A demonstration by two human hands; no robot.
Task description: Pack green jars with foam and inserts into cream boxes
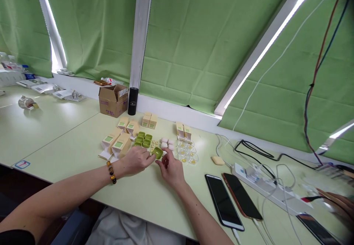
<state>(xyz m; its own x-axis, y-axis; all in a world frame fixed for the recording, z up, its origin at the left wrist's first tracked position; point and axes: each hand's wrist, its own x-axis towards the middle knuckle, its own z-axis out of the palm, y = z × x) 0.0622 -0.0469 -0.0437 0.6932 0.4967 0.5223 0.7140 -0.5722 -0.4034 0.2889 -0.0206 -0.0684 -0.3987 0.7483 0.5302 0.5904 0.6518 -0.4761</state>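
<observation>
Between my two hands is a small green square cup, its open side facing up and tilted toward me. The thumb and forefinger of my right hand hold it at the right edge. My left hand, with a beaded bracelet on the wrist, is closed at the cup's left side; what its fingertips pinch is hidden. Behind are several more green cups, tiny gold-coloured pieces, pale pinkish-white blocks and clear plastic pieces with yellow centres.
Small beige boxes with green labels stand at left and behind, some open-flapped. Farther back are a cardboard box and black tumbler. Right lie phones, a power strip and cables. Another person's hand shows far right.
</observation>
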